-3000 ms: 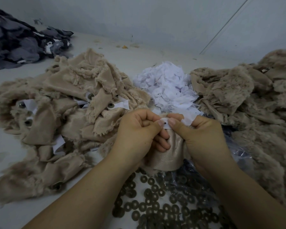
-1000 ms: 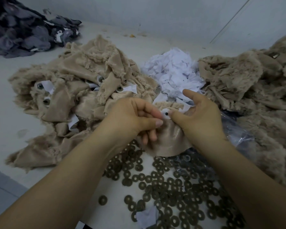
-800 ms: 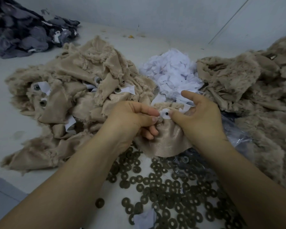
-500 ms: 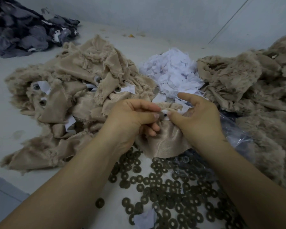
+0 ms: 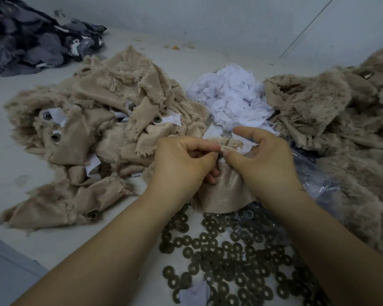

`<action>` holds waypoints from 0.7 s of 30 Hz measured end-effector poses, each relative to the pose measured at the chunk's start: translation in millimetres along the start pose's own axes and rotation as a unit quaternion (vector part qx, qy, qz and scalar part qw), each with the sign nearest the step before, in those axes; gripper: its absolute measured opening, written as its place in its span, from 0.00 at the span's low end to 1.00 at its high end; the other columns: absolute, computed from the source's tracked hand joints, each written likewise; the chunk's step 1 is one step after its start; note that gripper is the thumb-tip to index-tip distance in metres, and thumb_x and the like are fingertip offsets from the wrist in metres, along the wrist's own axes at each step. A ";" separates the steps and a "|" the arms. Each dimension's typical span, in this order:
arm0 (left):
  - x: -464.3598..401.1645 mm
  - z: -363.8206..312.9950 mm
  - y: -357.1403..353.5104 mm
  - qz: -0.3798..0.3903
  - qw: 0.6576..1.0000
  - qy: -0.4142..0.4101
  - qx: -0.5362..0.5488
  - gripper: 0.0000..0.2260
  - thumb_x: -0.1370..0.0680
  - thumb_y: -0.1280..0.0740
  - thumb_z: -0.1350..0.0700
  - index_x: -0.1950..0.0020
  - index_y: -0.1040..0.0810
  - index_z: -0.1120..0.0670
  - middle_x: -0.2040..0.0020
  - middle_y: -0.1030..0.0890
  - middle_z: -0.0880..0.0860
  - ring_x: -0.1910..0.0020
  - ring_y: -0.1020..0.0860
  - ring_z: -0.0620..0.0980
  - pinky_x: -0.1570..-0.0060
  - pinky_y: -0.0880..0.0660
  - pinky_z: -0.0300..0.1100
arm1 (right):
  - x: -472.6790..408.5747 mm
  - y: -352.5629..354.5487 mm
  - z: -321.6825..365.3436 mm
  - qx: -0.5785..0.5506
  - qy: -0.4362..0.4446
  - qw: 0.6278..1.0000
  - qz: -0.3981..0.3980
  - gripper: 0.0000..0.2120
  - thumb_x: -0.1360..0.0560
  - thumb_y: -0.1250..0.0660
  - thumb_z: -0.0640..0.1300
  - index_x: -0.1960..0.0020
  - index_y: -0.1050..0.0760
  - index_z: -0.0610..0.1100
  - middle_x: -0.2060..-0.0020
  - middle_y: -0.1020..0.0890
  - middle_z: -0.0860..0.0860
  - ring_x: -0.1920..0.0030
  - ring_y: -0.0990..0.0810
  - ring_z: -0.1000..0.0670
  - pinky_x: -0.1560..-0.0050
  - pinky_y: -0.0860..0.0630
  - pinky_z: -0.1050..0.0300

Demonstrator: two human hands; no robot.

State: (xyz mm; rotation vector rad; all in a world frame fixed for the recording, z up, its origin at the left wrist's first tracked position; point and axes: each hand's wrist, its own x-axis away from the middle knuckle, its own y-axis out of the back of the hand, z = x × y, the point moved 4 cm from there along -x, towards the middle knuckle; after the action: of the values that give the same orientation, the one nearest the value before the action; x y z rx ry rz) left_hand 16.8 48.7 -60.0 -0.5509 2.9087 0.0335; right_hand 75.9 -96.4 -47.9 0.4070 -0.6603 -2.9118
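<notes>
Head view: both hands meet over a small tan fabric piece [image 5: 224, 193], smooth and shiny on its near face, with a fuzzy top edge and a sliver of white backing at the pinch. It hangs just above the surface [image 5: 7, 155], between the two hands. The white disc with a dark centre that showed between the thumbs a moment ago is now covered. The left hand [image 5: 181, 164] is curled tight, thumb and forefinger pinching the fabric's top edge. The right hand [image 5: 263, 164] pinches it from the other side, forefinger lifted straight. Dark washers [image 5: 219, 250] lie scattered below, and a white scrap heap [image 5: 230, 100] sits beyond.
</notes>
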 end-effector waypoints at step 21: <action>3.5 5.6 -3.0 0.003 0.999 -0.032 0.029 0.10 0.22 0.34 0.68 0.54 0.16 0.55 0.71 0.19 0.55 0.74 0.21 0.50 0.70 0.22 0.41 | 3.4 -3.6 0.9 -0.015 0.003 1.000 0.010 0.18 0.26 0.26 0.47 0.38 0.21 0.56 0.67 0.23 0.61 0.64 0.21 0.66 0.54 0.28 0.71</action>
State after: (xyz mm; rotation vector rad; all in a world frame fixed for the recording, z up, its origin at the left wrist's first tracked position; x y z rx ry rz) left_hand 15.7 45.0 -66.1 -0.5220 2.8387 -0.0318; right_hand 72.1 -93.5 -49.6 0.4036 -0.6141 -2.8964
